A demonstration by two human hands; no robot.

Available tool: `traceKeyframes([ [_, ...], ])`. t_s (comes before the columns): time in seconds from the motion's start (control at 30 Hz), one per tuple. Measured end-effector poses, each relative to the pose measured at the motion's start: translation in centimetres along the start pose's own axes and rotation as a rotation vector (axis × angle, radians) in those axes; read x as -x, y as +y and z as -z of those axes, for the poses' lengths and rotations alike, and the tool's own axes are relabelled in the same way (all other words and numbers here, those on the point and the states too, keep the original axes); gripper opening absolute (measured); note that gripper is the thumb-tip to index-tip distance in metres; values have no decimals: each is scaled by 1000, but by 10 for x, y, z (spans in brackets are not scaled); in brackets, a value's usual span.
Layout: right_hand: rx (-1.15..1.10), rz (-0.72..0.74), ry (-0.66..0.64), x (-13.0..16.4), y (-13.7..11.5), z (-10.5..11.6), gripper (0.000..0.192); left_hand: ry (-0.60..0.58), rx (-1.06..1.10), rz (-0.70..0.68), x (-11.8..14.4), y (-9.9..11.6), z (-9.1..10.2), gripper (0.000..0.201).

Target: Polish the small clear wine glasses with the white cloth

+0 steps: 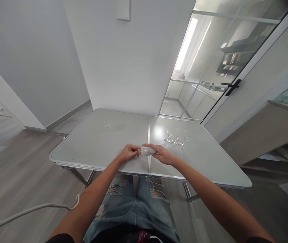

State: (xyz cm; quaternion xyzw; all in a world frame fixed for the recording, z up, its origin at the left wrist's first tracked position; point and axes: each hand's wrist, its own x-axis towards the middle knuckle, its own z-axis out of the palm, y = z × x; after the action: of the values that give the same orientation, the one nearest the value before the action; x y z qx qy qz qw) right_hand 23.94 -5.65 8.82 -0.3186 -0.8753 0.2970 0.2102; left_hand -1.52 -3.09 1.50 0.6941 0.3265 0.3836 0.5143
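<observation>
While both forearms reach forward over the near edge of the folding table, the hands meet at the table's centre seam. Left hand: fingers curled, tips pinching the left end of a small clear glass object. Right hand: fingers wrapped over the object's right end, thumb side toward the left hand. Object lies directly between the two hands, at 3 o'clock from the left hand and 9 o'clock from the right, held just above or on the tabletop; contact with the surface cannot be told. Its exact form is too blurred to resolve; it looks like a small clear glass.

At about 1 o'clock from the right hand, near but apart, a cluster of stemmed glasses lies on the right table half. At 11 o'clock from the left hand, well apart, another clear glass sits on the left half. Below the table edge: ripped jeans. White cable at 8 o'clock, over the wood floor.
</observation>
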Motion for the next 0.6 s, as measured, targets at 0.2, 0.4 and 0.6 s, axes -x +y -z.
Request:
traceKeyframes([
  [0.2, -641, -516, 239, -17, -8, -2, 64, 45, -62, -33, 0, -1, -2, 54],
  [0.4, -997, -802, 458, -28, 11, -14, 59, 85, -129, -54, -1, -2, -4, 50],
  [0.6, -623, -608, 470, -27, 18, -22, 69, 197, -164, -60, -3, -8, -5, 48],
])
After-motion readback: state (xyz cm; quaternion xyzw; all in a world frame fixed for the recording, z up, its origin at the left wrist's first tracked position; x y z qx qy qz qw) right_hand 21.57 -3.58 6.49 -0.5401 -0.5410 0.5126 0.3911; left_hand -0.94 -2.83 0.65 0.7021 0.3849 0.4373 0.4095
